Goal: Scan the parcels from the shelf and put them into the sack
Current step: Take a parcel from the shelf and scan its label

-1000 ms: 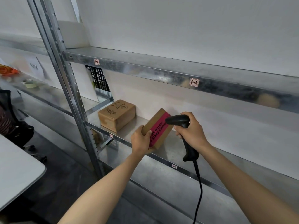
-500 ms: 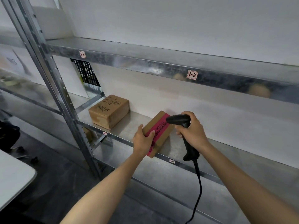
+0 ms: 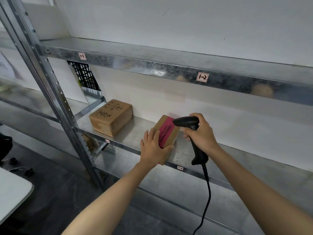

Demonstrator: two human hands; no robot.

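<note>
The left hand [image 3: 153, 148] lies flat on the near end of a brown parcel [image 3: 166, 131], fingers straight and spread over its top and left face, with the thumb stretched along its near edge. It is laid on the parcel rather than curled round it. The right hand [image 3: 201, 133] is wrapped tightly round the grip of a black scanner [image 3: 186, 122], whose cable [image 3: 207, 192] hangs down and leaves the picture at the bottom. At the lower left, near the person, shows the rounded corner of a white desk [image 3: 11, 192].

The parcel sits on the middle shelf [image 3: 135, 133] of a metal rack, its near end at the front lip, just left of a small label reading 2-2 [image 3: 180, 168]. A pink tape band with dark print runs along its top. The scanner's head points left and sits just above the parcel's far end, over the pink band.

Further left on the same shelf, well apart from the parcel, stands a second brown box [image 3: 110, 117] with black characters printed on its top — it lies beside the rack's grey upright [image 3: 50, 82]. Behind it a black perforated crate [image 3: 83, 75] leans against the back. The upper shelf [image 3: 152, 65] carries labels 1-1 [image 3: 82, 56] and 1-2 [image 3: 202, 77] on its front edge, and behind it is a white wall [image 3: 169, 22].
</note>
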